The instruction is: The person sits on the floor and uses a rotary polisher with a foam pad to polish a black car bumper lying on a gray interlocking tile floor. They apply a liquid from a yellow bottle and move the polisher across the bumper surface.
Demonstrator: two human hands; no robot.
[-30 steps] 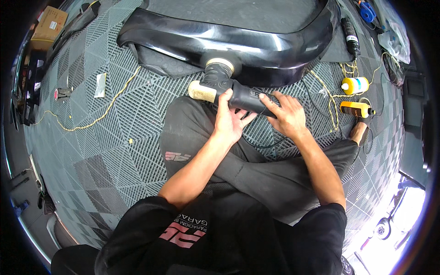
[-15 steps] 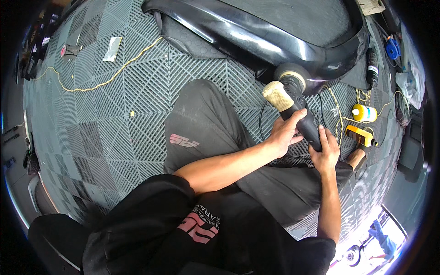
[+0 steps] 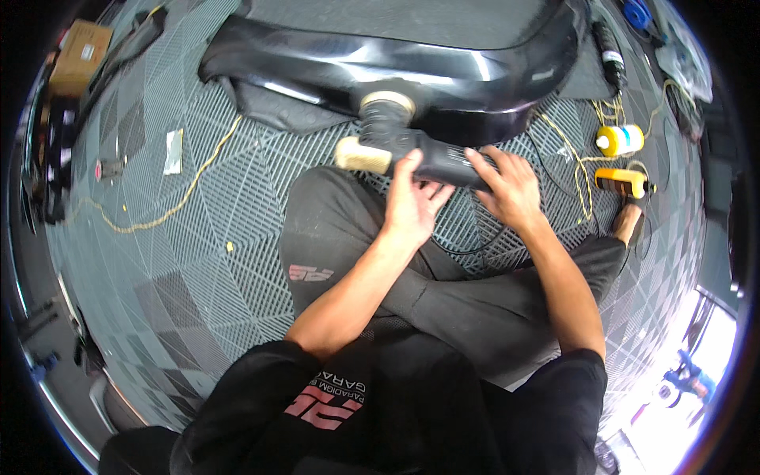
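Head view | left hand (image 3: 412, 207) fingers and right hand (image 3: 507, 188) fingers wrap black polisher (image 3: 427, 150); pad (image 3: 387, 104) half-hidden against bumper (image 3: 475, 71)

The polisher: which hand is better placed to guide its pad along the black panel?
Left, probably. The left hand lies nearest the polisher head; the right hand grips the rear handle.

One polishing machine (image 3: 412, 150) sits at about twelve o'clock, under two hands, a left hand (image 3: 412, 202) and a right hand (image 3: 507, 186), and against one glossy black car body panel (image 3: 396, 63). Two bottles stand at two o'clock, one yellow-and-white (image 3: 620, 139) and one orange (image 3: 621, 182). One cardboard box (image 3: 79, 55) lies at ten o'clock, and one yellow cord (image 3: 170, 202) at nine o'clock.
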